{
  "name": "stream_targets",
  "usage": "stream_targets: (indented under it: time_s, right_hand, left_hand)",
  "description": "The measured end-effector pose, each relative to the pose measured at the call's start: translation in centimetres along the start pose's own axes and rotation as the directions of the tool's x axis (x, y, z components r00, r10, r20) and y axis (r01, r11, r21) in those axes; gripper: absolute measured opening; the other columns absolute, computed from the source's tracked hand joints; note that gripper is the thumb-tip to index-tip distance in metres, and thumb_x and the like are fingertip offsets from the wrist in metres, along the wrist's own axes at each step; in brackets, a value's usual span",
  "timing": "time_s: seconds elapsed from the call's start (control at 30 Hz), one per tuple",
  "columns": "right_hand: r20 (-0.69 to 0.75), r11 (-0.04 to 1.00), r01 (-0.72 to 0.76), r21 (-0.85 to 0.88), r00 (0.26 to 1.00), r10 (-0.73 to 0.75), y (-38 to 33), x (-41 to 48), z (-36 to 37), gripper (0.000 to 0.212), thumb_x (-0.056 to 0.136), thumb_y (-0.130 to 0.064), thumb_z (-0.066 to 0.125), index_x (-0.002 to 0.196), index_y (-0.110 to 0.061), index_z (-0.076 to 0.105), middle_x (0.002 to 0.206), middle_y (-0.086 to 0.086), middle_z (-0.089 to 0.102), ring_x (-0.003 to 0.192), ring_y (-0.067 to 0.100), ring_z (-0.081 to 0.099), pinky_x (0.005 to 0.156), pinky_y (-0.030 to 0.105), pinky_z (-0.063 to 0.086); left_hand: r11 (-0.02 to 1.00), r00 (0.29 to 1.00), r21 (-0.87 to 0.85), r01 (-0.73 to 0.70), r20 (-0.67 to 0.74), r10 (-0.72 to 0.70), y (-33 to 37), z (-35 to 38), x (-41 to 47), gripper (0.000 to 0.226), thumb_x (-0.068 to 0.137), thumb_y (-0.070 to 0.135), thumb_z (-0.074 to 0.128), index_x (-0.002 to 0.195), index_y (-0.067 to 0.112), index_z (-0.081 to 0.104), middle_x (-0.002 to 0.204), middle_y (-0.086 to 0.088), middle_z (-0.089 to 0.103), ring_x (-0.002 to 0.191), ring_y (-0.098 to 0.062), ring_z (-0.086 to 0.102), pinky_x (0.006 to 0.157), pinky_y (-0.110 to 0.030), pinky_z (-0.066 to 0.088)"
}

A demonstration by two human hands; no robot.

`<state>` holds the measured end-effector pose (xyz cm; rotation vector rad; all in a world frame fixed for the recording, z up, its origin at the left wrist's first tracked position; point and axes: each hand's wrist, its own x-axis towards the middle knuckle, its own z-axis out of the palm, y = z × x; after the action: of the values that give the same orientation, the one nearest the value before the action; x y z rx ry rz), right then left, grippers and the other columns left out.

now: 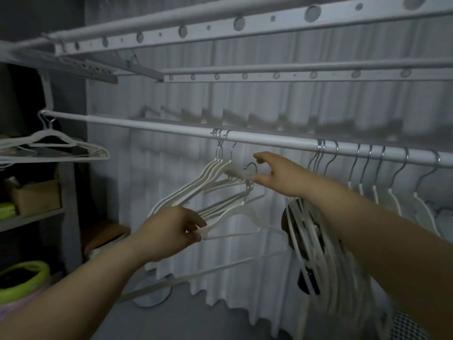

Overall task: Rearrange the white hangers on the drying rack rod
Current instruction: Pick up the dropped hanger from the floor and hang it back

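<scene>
While reaching up beneath the long white drying rack rod (269, 141), holds 1 white plastic hanger with a silver metal hook (245, 207) off the rod, tilted, hook uppermost. Pinches its left shoulder tip in the left hand (169, 231), fingers curled round the plastic. Spreads the right hand (279, 175) wide just under the rod, forefinger above and thumb below that hook; cannot tell through the blur whether either touches it. Hooked on the rod just left of the right hand: a tight bunch of matching white hangers (213, 171), slanting leftward. Hooked further right, behind the right forearm: a spaced row of more white hangers (392, 197). Hung at the rod's far left end: 1 lone white hanger (66, 143). Behind, a pleated white curtain (171, 155); at left, shelves (31, 218) with a brown cardboard box (36, 195) and a lime-rimmed tub (24, 273).
</scene>
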<state>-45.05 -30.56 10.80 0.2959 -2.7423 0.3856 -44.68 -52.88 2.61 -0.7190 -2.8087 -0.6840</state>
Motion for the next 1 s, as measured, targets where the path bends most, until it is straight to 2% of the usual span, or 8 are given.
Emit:
stream_targets:
  time_s: [0.1, 0.2, 0.33, 0.4, 0.53, 0.63, 0.83, 1.0]
  right_hand:
    - [0.132, 0.941, -0.039, 0.337, 0.991, -0.006, -2.8, -0.4, 0.9, 0.012, 0.091, -0.024, 0.051, 0.096, -0.018, 0.06, 0.099, 0.002, 0.063, 0.059, 0.013, 0.054, 0.047, 0.016, 0.042]
    - [0.216, 0.867, -0.1, 0.489, 0.976, -0.009, -5.5, -1.2, 1.4, 0.025, 0.09, -0.02, 0.052, 0.066, -0.015, 0.06, 0.064, -0.006, 0.065, 0.044, 0.005, 0.05, 0.039, 0.012, 0.039]
    - [0.395, 0.745, -0.216, 0.632, 0.916, -0.069, -9.0, -2.9, 2.8, 0.033, 0.09, -0.016, 0.05, 0.059, -0.009, 0.055, 0.052, -0.003, 0.06, 0.04, 0.004, 0.054, 0.041, 0.016, 0.047]
    - [0.417, 0.685, -0.263, 0.68, 0.906, -0.066, -10.5, -3.9, 3.5, 0.032, 0.09, -0.015, 0.049, 0.059, -0.008, 0.053, 0.046, -0.004, 0.058, 0.04, 0.007, 0.057, 0.042, 0.018, 0.05]
    - [0.409, 0.55, -0.333, 0.766, 0.912, -0.019, -13.0, -6.0, 4.3, 0.037, 0.092, -0.015, 0.049, 0.056, -0.012, 0.059, 0.044, -0.004, 0.056, 0.037, 0.011, 0.057, 0.04, 0.02, 0.05]
    - [0.406, 0.515, -0.379, 0.769, 0.912, 0.066, -14.2, -7.3, 4.4, 0.032, 0.092, -0.017, 0.05, 0.061, -0.01, 0.054, 0.043, -0.003, 0.055, 0.037, 0.011, 0.057, 0.04, 0.02, 0.05]
    - [0.395, 0.451, -0.457, 0.767, 0.889, 0.231, -15.9, -8.9, 4.6, 0.033, 0.093, -0.02, 0.049, 0.062, -0.006, 0.051, 0.038, -0.001, 0.048, 0.036, 0.01, 0.059, 0.038, 0.019, 0.051]
    - [0.3, 0.377, -0.429, 0.821, 0.885, 0.355, -16.0, -9.4, 4.4, 0.031, 0.093, -0.019, 0.049, 0.065, -0.005, 0.051, 0.031, -0.003, 0.047, 0.035, 0.01, 0.059, 0.039, 0.02, 0.052]
  left_hand:
    - [0.996, 0.999, -0.09, -0.009, 0.046, 0.013, -2.4, -1.3, -3.1, 0.015, 0.08, 0.027, 0.068, 0.091, 0.037, 0.065, 0.095, 0.014, 0.07, 0.089, 0.0, 0.064, 0.086, -0.023, 0.052]
    - [0.986, 0.994, -0.169, 0.005, 0.104, 0.012, -5.3, -3.0, -5.9, 0.028, 0.081, 0.017, 0.067, 0.064, 0.039, 0.063, 0.063, 0.021, 0.068, 0.067, 0.005, 0.062, 0.071, -0.011, 0.049]
    - [0.99, 0.979, -0.132, 0.058, 0.203, -0.031, -8.9, -4.5, -9.1, 0.039, 0.085, 0.019, 0.061, 0.052, 0.04, 0.062, 0.065, 0.015, 0.064, 0.075, -0.015, 0.061, 0.081, -0.033, 0.049]
    - [0.991, 0.976, -0.119, 0.069, 0.215, -0.042, -10.1, -4.4, -10.1, 0.034, 0.086, 0.021, 0.059, 0.058, 0.04, 0.061, 0.075, 0.012, 0.062, 0.086, -0.02, 0.062, 0.085, -0.034, 0.048]
    - [0.977, 0.978, -0.15, 0.153, 0.163, -0.128, -10.9, -3.4, -11.0, 0.007, 0.088, 0.027, 0.055, 0.088, 0.031, 0.062, 0.109, 0.0, 0.062, 0.097, -0.015, 0.056, 0.085, -0.023, 0.041]
    - [0.968, 0.982, -0.186, 0.168, 0.115, -0.149, -10.0, -2.5, -11.5, 0.035, 0.086, 0.037, 0.057, 0.118, 0.024, 0.055, 0.127, 0.0, 0.049, 0.112, -0.015, 0.049, 0.086, -0.021, 0.034]
    - [0.9, 0.966, -0.433, 0.047, 0.248, 0.069, -6.2, -1.5, -13.2, 0.016, 0.089, 0.04, 0.048, 0.093, 0.027, 0.058, 0.097, 0.01, 0.062, 0.08, -0.001, 0.059, 0.068, -0.012, 0.044]
    - [0.85, 0.941, -0.524, 0.055, 0.312, 0.131, -3.0, -1.7, -13.5, 0.027, 0.083, 0.052, 0.048, 0.089, 0.028, 0.058, 0.08, 0.008, 0.064, 0.053, -0.001, 0.063, 0.047, -0.014, 0.05]
